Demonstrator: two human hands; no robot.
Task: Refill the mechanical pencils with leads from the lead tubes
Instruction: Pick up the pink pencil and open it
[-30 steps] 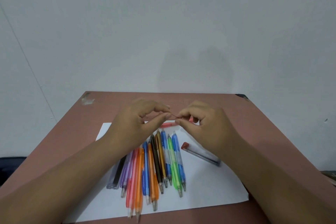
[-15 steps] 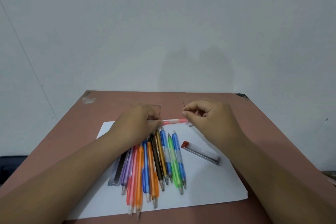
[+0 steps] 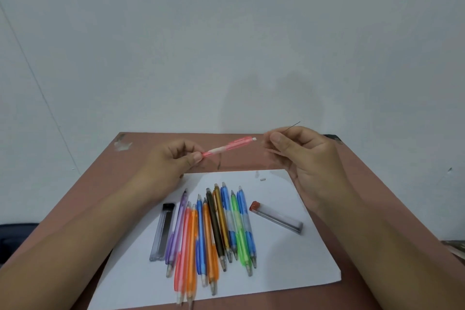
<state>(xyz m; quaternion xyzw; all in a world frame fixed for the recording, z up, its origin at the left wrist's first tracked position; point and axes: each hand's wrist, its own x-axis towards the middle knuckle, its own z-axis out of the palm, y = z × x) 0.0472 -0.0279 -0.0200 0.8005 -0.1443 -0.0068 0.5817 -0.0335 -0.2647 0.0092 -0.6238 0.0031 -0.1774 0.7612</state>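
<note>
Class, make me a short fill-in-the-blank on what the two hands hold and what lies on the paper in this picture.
1. The left hand holds a ____ mechanical pencil above the table.
2. The right hand pinches a thin pencil ____.
3. The lead tube right of the pencil row has a ____ cap.
4. The pencil row lies on a sheet of white ____.

Missing words: pink; lead; red; paper

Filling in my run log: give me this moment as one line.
left hand: grips pink pencil | right hand: pinches lead | lead not yet inserted | other pencils on paper
</note>
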